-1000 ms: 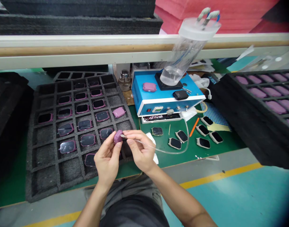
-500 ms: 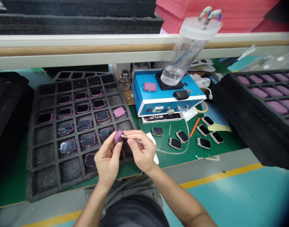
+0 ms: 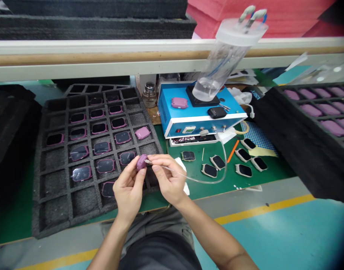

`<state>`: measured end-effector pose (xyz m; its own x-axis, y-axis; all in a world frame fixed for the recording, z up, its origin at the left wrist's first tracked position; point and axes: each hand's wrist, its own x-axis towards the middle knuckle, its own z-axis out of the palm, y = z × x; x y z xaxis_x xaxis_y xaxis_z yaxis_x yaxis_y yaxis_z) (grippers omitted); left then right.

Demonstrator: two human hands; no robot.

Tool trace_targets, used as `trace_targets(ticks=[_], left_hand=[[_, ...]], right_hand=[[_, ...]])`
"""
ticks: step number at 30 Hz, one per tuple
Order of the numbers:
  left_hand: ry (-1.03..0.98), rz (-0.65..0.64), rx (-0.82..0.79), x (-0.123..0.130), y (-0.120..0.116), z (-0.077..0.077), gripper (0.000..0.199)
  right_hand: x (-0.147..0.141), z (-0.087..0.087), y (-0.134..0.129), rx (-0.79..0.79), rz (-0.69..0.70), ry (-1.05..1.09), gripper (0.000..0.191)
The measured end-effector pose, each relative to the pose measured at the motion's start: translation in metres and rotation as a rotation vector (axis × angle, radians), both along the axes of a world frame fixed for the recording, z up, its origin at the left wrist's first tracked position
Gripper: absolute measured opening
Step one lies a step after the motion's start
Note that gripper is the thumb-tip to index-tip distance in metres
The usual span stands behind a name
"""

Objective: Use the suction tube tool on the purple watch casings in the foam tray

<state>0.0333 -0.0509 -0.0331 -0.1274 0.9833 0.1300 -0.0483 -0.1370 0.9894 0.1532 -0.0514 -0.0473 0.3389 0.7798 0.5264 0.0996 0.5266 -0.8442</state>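
Observation:
My left hand (image 3: 130, 187) pinches a purple watch case (image 3: 142, 161) on edge above the near right corner of the foam tray. My right hand (image 3: 169, 178) is closed on the tip end of a clear air hose (image 3: 202, 182), whose small nozzle (image 3: 148, 162) meets the side of the case. Whether the nozzle sits in a hole there, I cannot tell. The hose loops back to a blue control box (image 3: 172, 127) with a clear upright cylinder (image 3: 208, 82) of liquid on top. Below my hands, the black foam tray (image 3: 55, 176) carries several purple watches (image 3: 105, 165) in its compartments.
Several beige watches (image 3: 243, 170) lie on the green mat (image 3: 200, 191) to the right, near an orange stick (image 3: 233, 151). A purple case (image 3: 179, 102) and a black one (image 3: 217, 112) rest on the box. Another foam tray (image 3: 284, 138) of purple cases stands far right.
Both hands keep the same hold, nozzle against the case. The whole view has shifted very slightly; nothing else visibly differs.

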Motion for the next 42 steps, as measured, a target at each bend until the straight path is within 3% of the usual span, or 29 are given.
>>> trace_targets(ticks=[42], left_hand=[[0.023, 0.010, -0.024, -0.0004, -0.0003, -0.0005, 0.044]], right_hand=[[0.0005, -0.0014, -0.0004, -0.013, -0.009, -0.008, 0.010]])
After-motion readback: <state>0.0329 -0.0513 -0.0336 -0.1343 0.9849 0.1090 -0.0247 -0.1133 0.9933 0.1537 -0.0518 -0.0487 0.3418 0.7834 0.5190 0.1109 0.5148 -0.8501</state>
